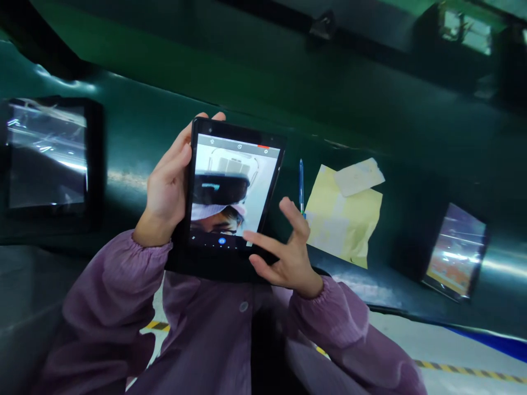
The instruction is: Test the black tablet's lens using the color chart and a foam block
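**Left hand** [167,184]: grasping; palm and fingers wrap the left edge of the tablet, with fingertips showing over its top edge, left of centre frame.

**Right hand** [288,247]: released, holding nothing; fingers spread, index finger extended toward the lower right of the screen. Contact with the glass cannot be told.

**Tablet** [233,184]: centre of frame, tilted, in a black case, held up by the left hand alone. Screen shows a camera-style view of a head in a pale cap with a dark band.

**Sleeves**: purple smock sleeves [102,296] with gathered cuffs, both arms entering from the bottom of the frame.

**Dark green surface** [206,82]: fills the upper frame, behind the hands.

**On it**: blue pen [301,186] just right of the tablet; yellow paper [341,216] right of the pen, with white paper slip [358,176] overlapping its top edge; dark-framed panels at far left [47,153] and right [455,252], both glare-covered.

**Floor**: grey floor [453,340] at lower right, marked with yellow-and-black hazard tape [465,370].
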{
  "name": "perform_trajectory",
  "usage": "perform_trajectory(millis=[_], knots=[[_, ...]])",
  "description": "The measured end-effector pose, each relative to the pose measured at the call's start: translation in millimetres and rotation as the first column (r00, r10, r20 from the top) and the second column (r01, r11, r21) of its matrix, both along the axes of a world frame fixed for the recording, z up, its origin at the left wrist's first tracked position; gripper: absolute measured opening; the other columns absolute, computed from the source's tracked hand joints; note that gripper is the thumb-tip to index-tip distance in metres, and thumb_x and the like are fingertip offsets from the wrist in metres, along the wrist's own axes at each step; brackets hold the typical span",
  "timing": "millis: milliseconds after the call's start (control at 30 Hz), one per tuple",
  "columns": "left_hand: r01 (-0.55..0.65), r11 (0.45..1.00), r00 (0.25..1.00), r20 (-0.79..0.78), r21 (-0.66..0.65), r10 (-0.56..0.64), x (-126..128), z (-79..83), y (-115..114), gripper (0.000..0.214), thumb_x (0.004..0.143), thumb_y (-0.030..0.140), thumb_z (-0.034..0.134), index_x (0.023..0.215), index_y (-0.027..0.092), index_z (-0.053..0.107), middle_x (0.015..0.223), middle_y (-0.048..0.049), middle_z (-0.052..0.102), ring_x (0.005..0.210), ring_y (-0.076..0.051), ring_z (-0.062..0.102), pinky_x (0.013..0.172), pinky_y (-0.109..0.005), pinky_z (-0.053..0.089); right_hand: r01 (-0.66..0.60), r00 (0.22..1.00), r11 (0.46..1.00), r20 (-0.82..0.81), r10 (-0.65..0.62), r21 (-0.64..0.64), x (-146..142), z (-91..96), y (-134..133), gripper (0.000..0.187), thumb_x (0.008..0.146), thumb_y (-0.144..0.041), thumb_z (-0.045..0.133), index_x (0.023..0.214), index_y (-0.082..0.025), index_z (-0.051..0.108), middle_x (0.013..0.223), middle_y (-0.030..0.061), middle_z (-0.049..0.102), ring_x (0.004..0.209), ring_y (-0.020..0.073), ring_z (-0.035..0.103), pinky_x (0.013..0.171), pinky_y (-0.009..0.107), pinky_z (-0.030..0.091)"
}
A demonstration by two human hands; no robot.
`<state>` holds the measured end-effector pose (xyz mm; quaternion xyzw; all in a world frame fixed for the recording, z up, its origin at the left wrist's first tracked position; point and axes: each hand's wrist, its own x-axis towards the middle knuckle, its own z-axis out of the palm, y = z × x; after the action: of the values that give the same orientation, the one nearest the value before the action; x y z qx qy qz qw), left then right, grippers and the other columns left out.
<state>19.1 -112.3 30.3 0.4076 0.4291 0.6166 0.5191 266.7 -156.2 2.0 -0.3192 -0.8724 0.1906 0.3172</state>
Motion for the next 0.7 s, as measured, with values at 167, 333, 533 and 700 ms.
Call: perform_trajectory(millis=[167, 333, 533, 700], knots=[[-0.012, 0.998, 1.0, 0.018, -0.065, 0.013, 0, -1.4, 0, 0.036, 0.105, 0.027, 0.037, 0.136, 0.03, 0.055, 0.157, 0.0084, 0.054, 0.148, -0.018, 0.049, 0.125, -0.043, 0.044, -0.069, 0.99, 0.991, 0.126, 0.054, 0.111, 5, 1.4, 11, 0.037, 0.099, -0.037, 0.07, 0.134, -0.047, 0.066, 0.167, -0.0109, 0.028, 0.148, 0.0363, 0.039, 0.128, 0.061, 0.028], [-0.025, 0.996, 0.994, 0.104, -0.091, 0.034, -1, -9.5, 2, 0.032, 0.101, 0.027, 0.046, 0.129, 0.028, 0.063, 0.152, 0.0036, 0.059, 0.146, -0.022, 0.052, 0.124, -0.044, 0.046, 0.085, 0.983, 0.987, 0.151, -0.106, 0.135, -8, 21.4, 36, 0.039, 0.107, -0.042, 0.055, 0.146, -0.037, 0.057, 0.172, -0.0058, 0.015, 0.155, 0.0392, 0.025, 0.13, 0.062, 0.018], [-0.025, 0.977, 0.995, 0.09, -0.213, 0.045, -2, -12.3, 6, 0.035, 0.1, 0.027, 0.043, 0.128, 0.029, 0.064, 0.157, 0.0011, 0.055, 0.146, -0.023, 0.052, 0.125, -0.046, 0.043, 0.194, 0.964, 0.967, 0.15, -0.219, 0.165, -28, 34.1, 74, 0.046, 0.112, -0.045, 0.036, 0.149, -0.023, 0.052, 0.169, 0.0084, 0.022, 0.158, 0.0338, 0.017, 0.129, 0.059, 0.017], [0.01, 0.971, 0.993, 0.115, -0.24, 0.018, -2, -13.9, 6, 0.04, 0.099, 0.028, 0.045, 0.135, 0.025, 0.064, 0.152, -0.0052, 0.06, 0.141, -0.027, 0.057, 0.123, -0.049, 0.043, 0.222, 0.954, 0.967, 0.175, -0.242, 0.127, -32, 24.6, 93, 0.049, 0.115, -0.047, 0.029, 0.144, -0.022, 0.059, 0.169, 0.0088, 0.025, 0.158, 0.0329, 0.017, 0.127, 0.061, 0.019]])
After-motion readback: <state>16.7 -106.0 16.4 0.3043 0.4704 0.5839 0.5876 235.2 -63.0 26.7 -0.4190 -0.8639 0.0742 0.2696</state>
